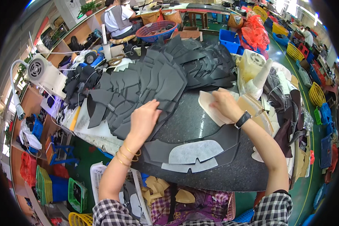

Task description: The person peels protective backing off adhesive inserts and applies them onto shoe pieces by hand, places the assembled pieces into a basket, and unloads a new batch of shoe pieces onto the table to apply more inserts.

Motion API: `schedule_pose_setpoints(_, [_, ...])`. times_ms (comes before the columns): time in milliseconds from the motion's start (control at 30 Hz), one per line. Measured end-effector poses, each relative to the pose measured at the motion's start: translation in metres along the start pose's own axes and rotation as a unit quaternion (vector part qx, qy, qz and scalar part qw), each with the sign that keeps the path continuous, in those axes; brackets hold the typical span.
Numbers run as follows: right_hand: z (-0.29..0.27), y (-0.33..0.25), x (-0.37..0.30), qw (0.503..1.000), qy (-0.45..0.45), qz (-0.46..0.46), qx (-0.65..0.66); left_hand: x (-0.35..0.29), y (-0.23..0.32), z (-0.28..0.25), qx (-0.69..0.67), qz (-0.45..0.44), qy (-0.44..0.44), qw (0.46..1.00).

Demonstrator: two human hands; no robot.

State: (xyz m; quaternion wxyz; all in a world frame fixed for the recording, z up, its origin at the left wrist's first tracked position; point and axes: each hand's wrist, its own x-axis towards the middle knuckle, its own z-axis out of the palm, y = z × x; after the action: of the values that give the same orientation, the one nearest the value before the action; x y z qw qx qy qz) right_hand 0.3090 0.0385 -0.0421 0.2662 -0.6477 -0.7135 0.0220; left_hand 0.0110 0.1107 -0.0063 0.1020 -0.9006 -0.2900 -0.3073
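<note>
My left hand (144,119) is at the near edge of a large fanned pile of dark grey cut pieces (126,84), its fingers closed on one of them. My right hand (226,104) grips a cream-coloured cut piece (208,107) by its right side; the fingertips partly cover it. Between my forearms, a pale grey curved piece with a small notch (196,150) overlaps a similar one. Both lie on a long dark grey curved piece (154,150) on the dark speckled worktop (184,122).
Cream pieces (252,109) and a whitish machine part with a cone (260,75) stand right of my right hand. A white lamp-like machine (45,73) is at the left. Beneath the front edge sits a white basket (98,175). Another person (116,19) sits beyond the table.
</note>
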Motion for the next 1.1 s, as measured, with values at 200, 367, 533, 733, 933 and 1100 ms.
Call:
schedule_pose_setpoints(200, [-0.04,0.013,-0.009,0.99,0.028,-0.022,-0.137,-0.002,0.07,-0.056,-0.154,0.167,0.059,0.972])
schedule_pose_setpoints(367, [-0.062,-0.066,-0.015,0.984,0.073,-0.135,0.088,-0.069,0.114,-0.056,-0.194,0.206,-0.19,0.94])
schedule_pose_setpoints(533, [-0.081,-0.115,-0.066,0.953,-0.022,-0.229,0.198,-0.04,0.11,-0.069,-0.594,-0.247,-0.068,0.762])
schedule_pose_setpoints(733, [-0.09,-0.124,-0.072,0.935,-0.075,-0.252,0.237,-0.035,0.107,-0.1,-0.578,-0.264,-0.348,0.689])
schedule_pose_setpoints(933, [-0.086,-0.13,-0.062,0.914,-0.111,-0.238,0.31,-0.045,0.092,-0.097,-0.736,-0.247,-0.294,0.557])
schedule_pose_setpoints(1100, [-0.088,-0.123,-0.054,0.925,-0.096,-0.243,0.277,-0.023,0.093,-0.114,-0.635,-0.266,-0.327,0.647])
